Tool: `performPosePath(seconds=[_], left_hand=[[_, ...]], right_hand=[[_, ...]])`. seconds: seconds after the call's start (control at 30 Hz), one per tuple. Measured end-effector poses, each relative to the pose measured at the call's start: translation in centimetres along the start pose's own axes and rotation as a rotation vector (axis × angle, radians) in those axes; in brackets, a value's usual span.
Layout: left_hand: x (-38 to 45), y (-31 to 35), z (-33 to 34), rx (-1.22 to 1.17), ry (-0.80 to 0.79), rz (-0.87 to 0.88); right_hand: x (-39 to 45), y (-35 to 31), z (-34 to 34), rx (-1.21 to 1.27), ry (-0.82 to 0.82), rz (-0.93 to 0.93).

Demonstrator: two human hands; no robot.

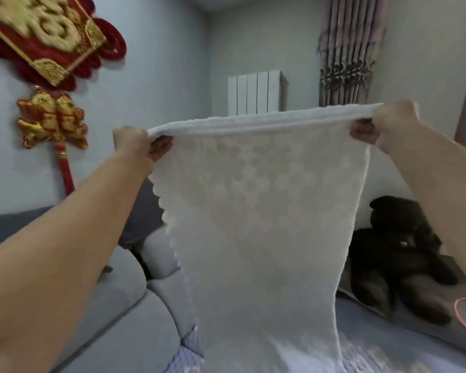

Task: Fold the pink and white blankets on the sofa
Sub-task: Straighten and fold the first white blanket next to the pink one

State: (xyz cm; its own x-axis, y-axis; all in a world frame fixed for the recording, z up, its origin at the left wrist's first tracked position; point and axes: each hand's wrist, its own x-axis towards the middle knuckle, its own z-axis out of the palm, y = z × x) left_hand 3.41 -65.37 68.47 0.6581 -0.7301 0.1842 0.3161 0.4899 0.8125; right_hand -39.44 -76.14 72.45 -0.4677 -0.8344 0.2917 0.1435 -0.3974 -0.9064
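So far the white blanket point(256, 211) hangs above the sofa point(124, 319), its top edge pinched by the left hand point(135, 144) and right hand point(388, 125); it looks partly folded, not finished. No pink blanket shows.

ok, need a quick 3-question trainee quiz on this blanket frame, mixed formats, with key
1. True or false: the white blanket lies flat on the sofa.
2. Multiple choice: where do the left hand and right hand grip the blanket? A) its bottom edge B) the two ends of its top edge C) both at its middle
3. Fill in: on the wall to the left hangs a red and gold ____.

Key:
1. False. It hangs from both hands, held up in the air.
2. B
3. ornament (a knotted hanging decoration)
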Motion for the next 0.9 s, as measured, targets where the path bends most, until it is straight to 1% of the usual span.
performPosePath(seconds=[0.03,0.07,0.13,0.17,0.2,0.23,0.27,0.33,0.37,0.4,0.43,0.47,0.5,0.57,0.6,0.63,0.67,0.73,0.77,0.8,0.9], left_hand=[[-0.8,-0.1,0.4,-0.008,-0.007,0.007],[-1.4,-0.4,0.7,0.004,-0.008,0.056],[-2.5,-1.4,1.5,0.040,-0.003,0.221],[-3.1,-2.0,2.1,0.093,0.014,0.257],[-3.7,-2.5,2.6,0.135,0.065,0.226],[-4.2,-2.9,3.0,0.129,0.123,0.171],[-4.5,-3.1,3.2,0.060,0.184,0.126],[-5.1,-3.1,3.8,-0.038,0.260,0.179],[-5.7,-3.2,4.0,-0.041,0.261,0.195],[-6.4,-3.2,4.1,-0.026,0.259,0.171],[-6.9,-3.2,4.0,-0.004,0.266,0.113],[-7.6,-3.1,3.8,0.038,0.276,0.059],[-8.0,-2.8,3.3,0.093,0.287,0.031],[-8.8,-2.0,2.8,0.190,0.332,0.023],[-9.4,-1.7,2.8,0.229,0.352,0.036],[-9.5,-1.7,2.7,0.282,0.364,0.065],[-10.4,-1.9,2.7,0.353,0.371,0.084],[-11.8,-2.9,2.1,0.422,0.370,0.052],[-12.0,-3.5,1.5,0.387,0.375,0.029],[-12.4,-3.8,1.0,0.305,0.392,0.011],[-12.4,-3.9,0.5,0.058,0.424,0.079]], right_hand=[[0.3,0.3,-0.3,0.005,0.003,0.012],[0.0,0.5,-0.4,0.036,0.011,0.009],[0.1,1.2,-0.7,0.044,0.046,-0.026],[0.3,1.5,-1.0,-0.009,0.014,-0.013],[0.5,2.0,-1.3,-0.037,-0.055,0.048],[0.8,2.6,-1.7,-0.025,-0.112,0.093],[1.3,3.0,-1.8,0.015,-0.106,0.105],[2.3,3.4,-2.0,0.062,-0.078,0.072],[2.5,3.7,-2.3,0.064,-0.122,0.086],[2.4,4.0,-2.5,0.055,-0.191,0.129],[2.5,4.6,-2.6,0.018,-0.260,0.162],[2.7,5.1,-2.9,-0.014,-0.289,0.188],[3.0,5.6,-3.1,0.004,-0.293,0.195],[3.7,6.2,-3.3,0.072,-0.212,0.189],[3.8,6.5,-3.2,0.066,-0.193,0.203],[3.7,6.9,-3.0,0.052,-0.221,0.222],[2.6,6.6,-3.2,0.008,-0.291,0.260],[1.1,7.2,-3.3,-0.028,-0.420,0.330],[0.8,7.4,-3.2,-0.023,-0.430,0.321],[0.4,7.2,-3.2,-0.005,-0.391,0.288],[0.0,7.0,-2.5,0.128,-0.221,0.128]])
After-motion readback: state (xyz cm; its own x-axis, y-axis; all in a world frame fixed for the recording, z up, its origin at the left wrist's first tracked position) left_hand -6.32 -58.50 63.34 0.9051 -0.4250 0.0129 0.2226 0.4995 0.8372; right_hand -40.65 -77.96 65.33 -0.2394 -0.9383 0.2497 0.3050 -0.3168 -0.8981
